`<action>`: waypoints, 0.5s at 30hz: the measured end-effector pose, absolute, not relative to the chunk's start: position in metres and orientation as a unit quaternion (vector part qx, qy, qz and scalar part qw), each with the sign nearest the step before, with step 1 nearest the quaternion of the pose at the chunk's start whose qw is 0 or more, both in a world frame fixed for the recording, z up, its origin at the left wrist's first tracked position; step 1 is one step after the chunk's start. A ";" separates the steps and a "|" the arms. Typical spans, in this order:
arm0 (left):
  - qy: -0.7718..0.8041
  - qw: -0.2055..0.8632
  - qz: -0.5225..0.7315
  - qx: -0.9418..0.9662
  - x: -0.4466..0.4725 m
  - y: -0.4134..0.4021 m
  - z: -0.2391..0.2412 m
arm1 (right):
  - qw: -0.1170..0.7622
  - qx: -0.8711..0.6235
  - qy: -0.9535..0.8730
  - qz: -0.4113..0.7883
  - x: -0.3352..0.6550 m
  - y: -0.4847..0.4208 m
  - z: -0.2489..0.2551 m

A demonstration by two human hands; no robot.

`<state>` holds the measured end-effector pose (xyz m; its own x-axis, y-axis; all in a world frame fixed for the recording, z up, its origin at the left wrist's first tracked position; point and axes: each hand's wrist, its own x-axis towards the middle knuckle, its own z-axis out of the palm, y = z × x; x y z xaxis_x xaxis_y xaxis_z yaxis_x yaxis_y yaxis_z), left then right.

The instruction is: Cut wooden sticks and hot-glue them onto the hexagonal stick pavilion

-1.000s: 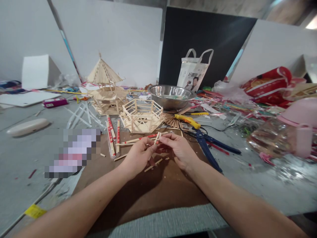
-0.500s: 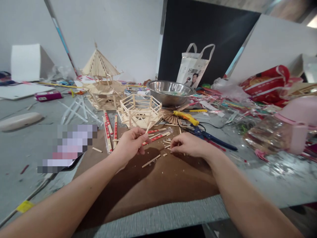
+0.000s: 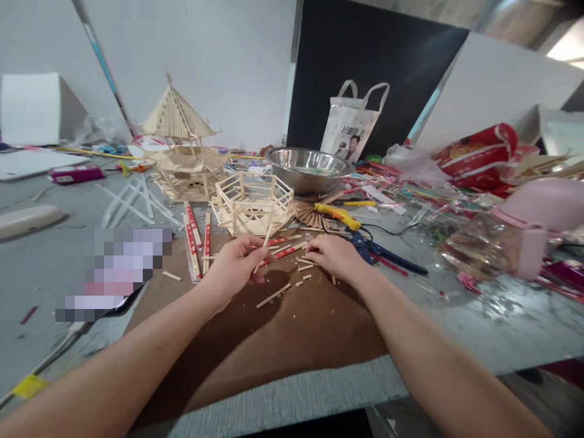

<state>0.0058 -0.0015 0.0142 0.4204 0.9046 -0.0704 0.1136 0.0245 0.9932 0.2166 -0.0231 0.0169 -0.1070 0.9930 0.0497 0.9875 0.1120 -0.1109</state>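
My left hand (image 3: 239, 261) pinches a thin wooden stick (image 3: 267, 236), tilted upward, between thumb and fingers. To its right, my right hand (image 3: 331, 252) reaches down among short cut stick pieces (image 3: 305, 266); its fingers are drawn together, and whatever is between them is hidden. A longer loose stick (image 3: 274, 295) lies on the brown board (image 3: 292, 340) between my forearms. Beyond my left hand stands a many-sided railing frame of sticks (image 3: 253, 207), with a tiered pagoda model (image 3: 182, 152) behind it. Chopsticks in red-printed wrappers (image 3: 192, 243) lie left of my left hand.
A yellow-handled glue gun (image 3: 338, 215) and blue-handled pliers (image 3: 395, 258) lie beyond my right hand. Behind are a metal bowl (image 3: 310, 170) and a white bag (image 3: 351, 125). A pink-lidded bottle (image 3: 493, 243) is at right, a phone (image 3: 118, 274) at left.
My right hand has moved forward and slightly left over the short pieces. My left hand still holds the stick. The whole view has shifted slightly.
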 end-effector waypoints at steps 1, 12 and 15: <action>0.416 0.582 0.340 0.611 0.006 -0.002 0.014 | 0.042 -0.663 -0.747 0.023 0.215 -0.022 0.015; 0.436 0.532 0.341 0.641 0.008 -0.002 0.012 | -0.019 -0.647 -0.762 0.002 0.209 -0.023 0.018; 0.433 0.542 0.335 0.638 0.010 -0.003 0.012 | 0.098 -0.661 -0.742 0.057 0.212 -0.024 0.021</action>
<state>0.0095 -0.0033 0.0121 0.4015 0.9149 -0.0415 0.1897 -0.0387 0.9811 0.2124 -0.0237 0.0208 -0.1064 0.9918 0.0701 0.9694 0.1192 -0.2144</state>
